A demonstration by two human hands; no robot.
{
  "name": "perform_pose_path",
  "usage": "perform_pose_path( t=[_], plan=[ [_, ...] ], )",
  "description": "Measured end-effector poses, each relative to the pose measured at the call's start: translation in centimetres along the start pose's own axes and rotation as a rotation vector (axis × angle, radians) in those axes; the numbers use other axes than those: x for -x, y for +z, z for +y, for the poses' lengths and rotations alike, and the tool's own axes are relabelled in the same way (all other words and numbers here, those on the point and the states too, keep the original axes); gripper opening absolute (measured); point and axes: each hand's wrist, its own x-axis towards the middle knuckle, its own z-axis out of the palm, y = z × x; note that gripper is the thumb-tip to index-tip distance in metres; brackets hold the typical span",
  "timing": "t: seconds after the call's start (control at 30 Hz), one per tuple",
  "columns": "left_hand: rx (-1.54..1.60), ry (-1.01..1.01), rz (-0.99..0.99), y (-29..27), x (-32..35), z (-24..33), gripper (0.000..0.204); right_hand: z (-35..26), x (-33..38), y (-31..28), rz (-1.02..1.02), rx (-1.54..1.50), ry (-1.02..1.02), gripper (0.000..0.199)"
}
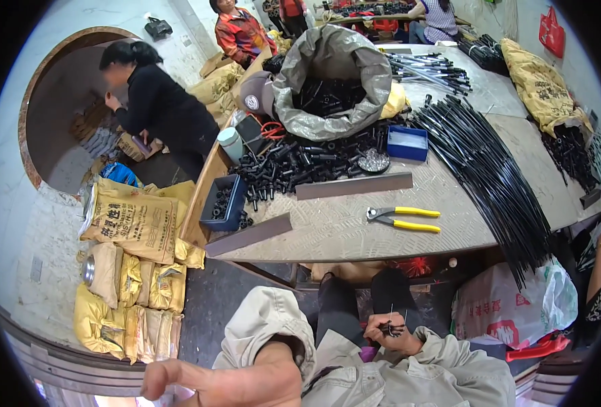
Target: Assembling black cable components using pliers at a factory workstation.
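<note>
A broad grey worktable (341, 234) fronts the person. The left hand (236, 383) extends leftward, partly cut off; its grip cannot be told. The right hand (382, 332), above the lap, closes around small black pieces (391, 330); thin pale pins (405, 316) point tableward, long axes nearly upright.

The right hand (397, 338) clutches small black parts (391, 330) before the table (327, 234).
</note>
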Motion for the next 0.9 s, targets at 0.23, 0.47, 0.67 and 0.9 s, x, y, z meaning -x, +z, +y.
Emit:
perform_pose_path(
  t=[0.23, 0.47, 0.67, 0.9],
  plan=[
    [-0.087, 0.156, -0.01, -1.0, -0.4, -1.0, 0.015, -0.1, -0.3, -0.2, -0.037, 0.005, 0.032, 0.015],
    [1.214, -0.055, -0.003, 1.2, 0.1, -3.3, 0.014, 0.0, -0.9, -0.1, -0.099, -0.07, 0.043, 0.012],
    [0.148, -0.506, -0.423, -2.7, -2.2, -1.6, 0.012, 0.7, -0.4, -0.6, -0.117, 0.015, 0.131, 0.004],
    [0.088, -0.051, -0.203, -4.4, -2.1, -3.3, 0.009, 0.8, -1.2, 0.0, -0.121, -0.029, 0.117, 0.005]
  ],
)
